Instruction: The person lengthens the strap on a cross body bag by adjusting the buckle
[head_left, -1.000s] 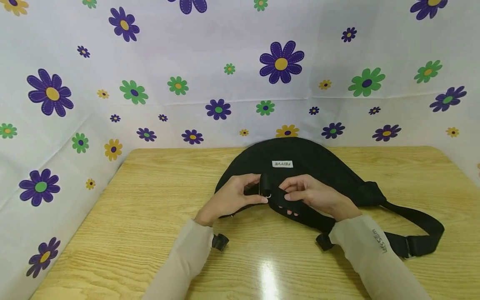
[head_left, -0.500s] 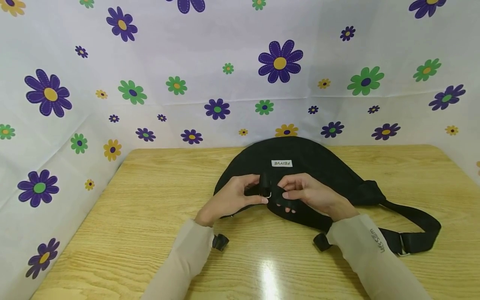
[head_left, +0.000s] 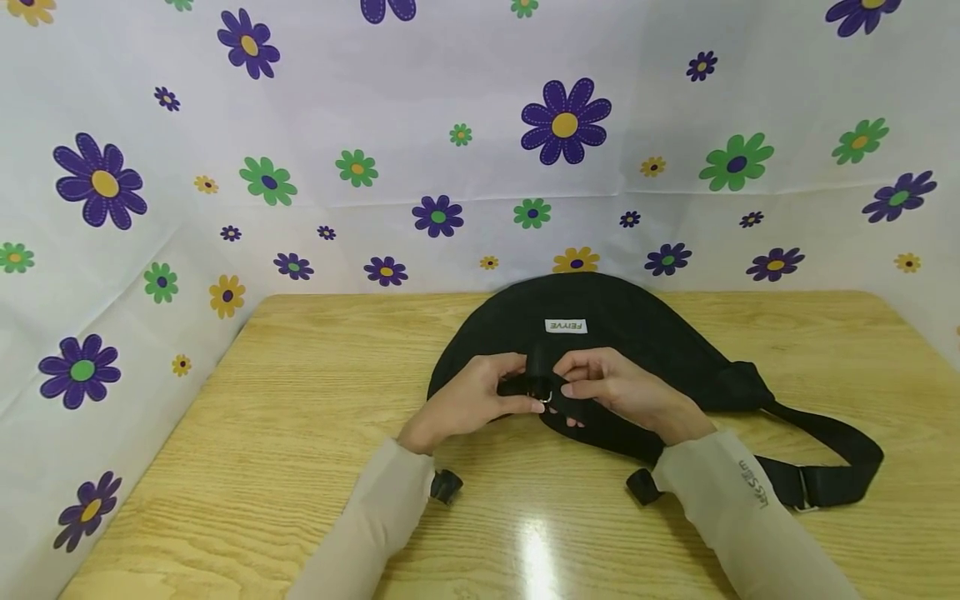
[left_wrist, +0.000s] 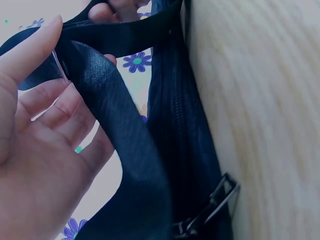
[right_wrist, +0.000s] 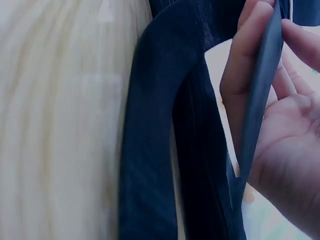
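Observation:
A black waist bag with a white label lies on the wooden table. In front of it my left hand holds a looped black strap between thumb and fingers, at a thin metal slider. My right hand is close by on the right. Its thumb and fingers pinch a flat length of strap, seen edge-on in the right wrist view. In the head view black webbing and bag merge, so the strap's path through the slider cannot be told.
A second strap loop with a metal adjuster trails right of the bag on the table. A zipper pull hangs at the bag's edge. A flowered cloth stands behind the table.
My left hand and the slider have moved slightly right, nearer the right hand. My right fingers have shifted slightly left along the strap. The right-hand strap loop has drawn in a little.

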